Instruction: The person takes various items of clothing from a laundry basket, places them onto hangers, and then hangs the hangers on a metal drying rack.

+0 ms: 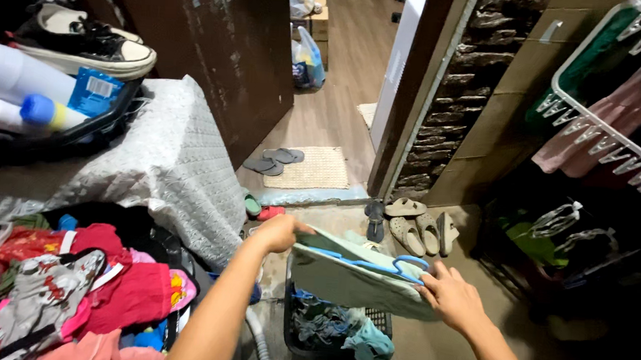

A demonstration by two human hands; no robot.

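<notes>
Two hands hold a pale green garment on a blue hanger (397, 268) above a laundry basket (326, 325): left hand (281, 233) pinching fabric, right hand (453, 298) gripping the hanger, over a concrete floor (443, 351) strewn with sandals (418, 227).

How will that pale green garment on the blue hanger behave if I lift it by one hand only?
Probably floppy: the pale green garment already sags between the left hand and right hand. It looks thin, so likely light. It may slide along the blue hanger, whose plastic looks smooth.

A white bottle (12, 72) with a blue label (92, 92) lies at ten o'clock; plastic bags (307, 59) stand at twelve.
</notes>
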